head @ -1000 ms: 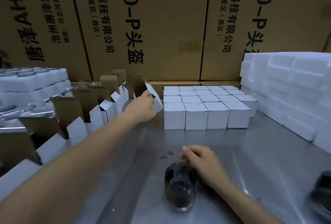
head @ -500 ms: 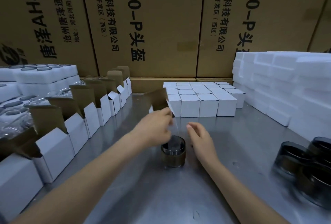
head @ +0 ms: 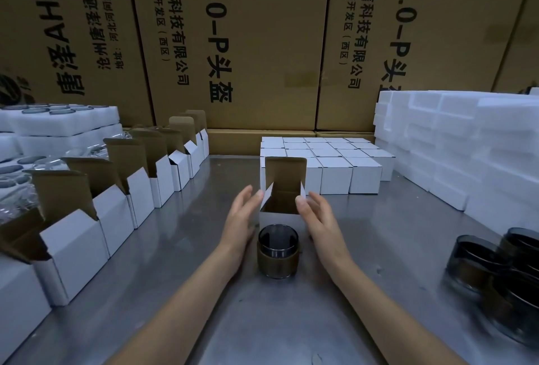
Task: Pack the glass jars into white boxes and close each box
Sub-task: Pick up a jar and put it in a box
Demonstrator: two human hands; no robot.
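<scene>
Our left hand [head: 243, 218] and right hand [head: 319, 220], fingers straight, touch the open white cardboard box [head: 281, 213]; the dark glass jar [head: 277, 250] stands unpacked near it. Far closed white boxes [head: 335, 169] seem finished; many jars remain.

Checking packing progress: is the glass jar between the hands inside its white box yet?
Not yet. The glass jar stands upright on the metal table, in front of the open white box, whose lid flap stands up.
</scene>
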